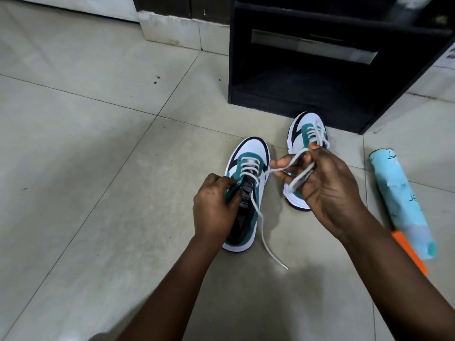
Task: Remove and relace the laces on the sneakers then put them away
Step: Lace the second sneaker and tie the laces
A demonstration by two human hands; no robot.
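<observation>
left grip [216,205] clamps sneaker [246,193] | right grip [320,183] pinches lace [295,168]

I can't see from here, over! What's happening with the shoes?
Left hand grips near white-and-teal sneaker. Right hand holds its white lace. Nothing blocking.

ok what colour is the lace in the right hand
White, or off-white. The lace held by the right hand shows best in the head view.

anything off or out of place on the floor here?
Mostly fine. A folded umbrella lies on its side on the tiles right of the sneakers. The near sneaker has one lace end trailing loose on the floor.
</observation>
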